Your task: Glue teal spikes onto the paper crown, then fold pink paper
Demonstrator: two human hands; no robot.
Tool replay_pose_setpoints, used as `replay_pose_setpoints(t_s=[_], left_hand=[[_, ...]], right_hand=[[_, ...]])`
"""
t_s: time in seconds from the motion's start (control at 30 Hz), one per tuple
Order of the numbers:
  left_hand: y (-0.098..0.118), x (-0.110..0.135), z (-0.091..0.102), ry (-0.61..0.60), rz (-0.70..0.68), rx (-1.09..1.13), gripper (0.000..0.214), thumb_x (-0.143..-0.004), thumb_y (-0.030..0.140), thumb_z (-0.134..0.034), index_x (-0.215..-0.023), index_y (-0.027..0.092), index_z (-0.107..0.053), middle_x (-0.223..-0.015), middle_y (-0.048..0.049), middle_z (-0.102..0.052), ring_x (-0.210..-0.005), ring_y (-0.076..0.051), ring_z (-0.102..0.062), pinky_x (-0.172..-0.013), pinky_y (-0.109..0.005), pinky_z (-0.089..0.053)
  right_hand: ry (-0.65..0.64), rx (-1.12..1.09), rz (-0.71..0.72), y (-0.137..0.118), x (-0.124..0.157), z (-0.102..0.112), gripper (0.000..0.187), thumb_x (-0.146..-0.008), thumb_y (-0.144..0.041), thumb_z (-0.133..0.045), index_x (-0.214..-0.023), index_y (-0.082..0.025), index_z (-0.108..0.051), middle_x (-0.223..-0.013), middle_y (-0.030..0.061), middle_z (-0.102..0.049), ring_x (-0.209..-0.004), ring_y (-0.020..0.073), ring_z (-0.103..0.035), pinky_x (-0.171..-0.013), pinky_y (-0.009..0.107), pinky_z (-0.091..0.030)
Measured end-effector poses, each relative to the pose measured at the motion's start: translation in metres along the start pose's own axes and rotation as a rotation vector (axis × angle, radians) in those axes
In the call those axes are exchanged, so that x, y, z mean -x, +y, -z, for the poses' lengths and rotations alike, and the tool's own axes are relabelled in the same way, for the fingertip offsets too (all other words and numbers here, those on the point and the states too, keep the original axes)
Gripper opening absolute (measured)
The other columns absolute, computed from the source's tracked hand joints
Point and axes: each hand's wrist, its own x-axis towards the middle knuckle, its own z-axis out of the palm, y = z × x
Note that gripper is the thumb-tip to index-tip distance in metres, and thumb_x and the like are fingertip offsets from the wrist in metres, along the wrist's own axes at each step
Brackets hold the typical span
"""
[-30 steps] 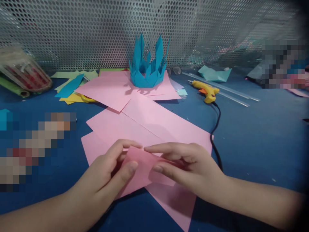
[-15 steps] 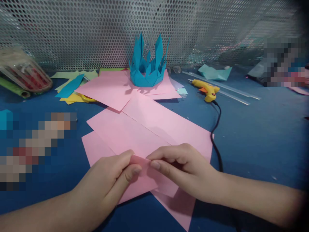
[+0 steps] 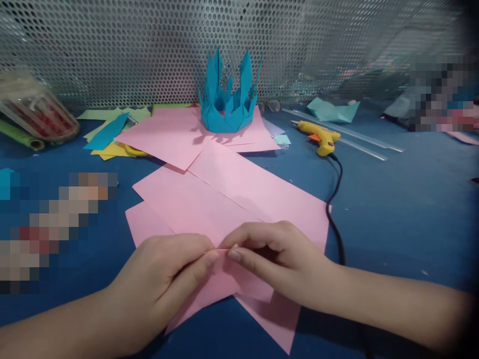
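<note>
Near edge, centre: my left hand (image 3: 164, 279) and my right hand (image 3: 277, 259) meet over one folded pink sheet (image 3: 224, 289)

Left grip: closed, thumb and forefinger pinching the sheet's upper folded edge from the left; the other fingers are curled under, out of sight

Right grip: closed likewise, thumb and forefinger pinching the same edge from the right; whether its fingertips touch those of the left or sit just beside them, I cannot tell

The folded pink sheet lies on top of the near end of the pink stack (image 3: 232, 194), mostly covered by both hands; below my right hand a pointed pink corner juts toward me

Pink stack: several loose sheets, overlapping, fanned from near centre to far centre on the blue table (image 3: 404, 209)

Blue paper crown (image 3: 228, 99): upright, points up, standing on the farthest pink sheet, close to the perforated metal screen (image 3: 112, 45)

Right of the crown: yellow glue gun (image 3: 320, 138) on its side; its black cord (image 3: 334, 199) runs toward me just right of the stack and goes out of sight behind my right wrist; clear glue sticks (image 3: 359, 144) just beyond the gun, a teal paper piece (image 3: 331, 112) farther back

Far left: yellow, green and blue paper scraps (image 3: 108, 134), touching the stack's far-left sheet; a clear plastic packet (image 3: 37, 112) with red contents at the left edge
</note>
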Motion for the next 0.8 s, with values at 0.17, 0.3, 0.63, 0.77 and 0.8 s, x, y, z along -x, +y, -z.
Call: replay_pose_setpoints(t_s=[0.17,0.3,0.63,0.77,0.8], left_hand=[[0.000,0.000,0.002,0.133,0.030,0.030,0.041,-0.098,0.036,-0.038,-0.059,0.022,-0.043,-0.054,0.0059,-0.046,-0.046,-0.010,-0.042,-0.041,-0.020,-0.033],[-0.002,-0.003,0.003,0.208,-0.014,0.045,0.030,-0.092,0.028,-0.045,-0.069,0.023,-0.064,-0.065,0.0034,-0.064,-0.059,-0.011,-0.060,-0.050,-0.019,-0.045],[-0.005,0.001,0.009,0.306,-0.275,-0.119,0.017,-0.087,0.018,-0.065,-0.092,0.034,-0.068,-0.083,0.0108,-0.073,-0.078,-0.012,-0.065,-0.074,-0.024,-0.052],[0.003,0.014,0.008,0.384,-0.352,-0.314,0.028,-0.083,0.016,-0.069,-0.099,0.038,-0.062,-0.087,0.0130,-0.075,-0.080,-0.016,-0.063,-0.081,-0.036,-0.046],[0.006,0.019,0.006,0.370,-0.306,-0.327,0.035,-0.081,0.013,-0.072,-0.100,0.040,-0.061,-0.090,0.0143,-0.075,-0.080,-0.017,-0.063,-0.081,-0.037,-0.045]], right_hand=[[0.080,-0.078,-0.080,0.000,-0.003,0.002,0.013,-0.089,-0.025,-0.060,-0.080,-0.017,-0.064,-0.069,-0.0004,-0.068,-0.060,0.0081,-0.060,-0.054,0.016,-0.048],[0.095,-0.100,-0.058,0.001,-0.003,0.002,0.007,-0.088,-0.022,-0.060,-0.083,-0.017,-0.063,-0.071,0.0000,-0.067,-0.062,0.0088,-0.060,-0.055,0.018,-0.049],[0.211,0.097,0.308,0.000,-0.001,0.002,0.006,-0.084,-0.012,-0.064,-0.086,-0.017,-0.064,-0.085,0.0030,-0.066,-0.080,0.0110,-0.064,-0.070,0.022,-0.054],[0.252,0.385,0.537,-0.007,0.002,0.005,0.010,-0.082,-0.009,-0.063,-0.086,-0.019,-0.063,-0.089,0.0031,-0.065,-0.086,0.0114,-0.063,-0.077,0.024,-0.054],[0.267,0.437,0.570,-0.009,0.003,0.005,0.011,-0.082,-0.009,-0.062,-0.084,-0.019,-0.062,-0.087,0.0021,-0.065,-0.084,0.0118,-0.063,-0.077,0.026,-0.053]])
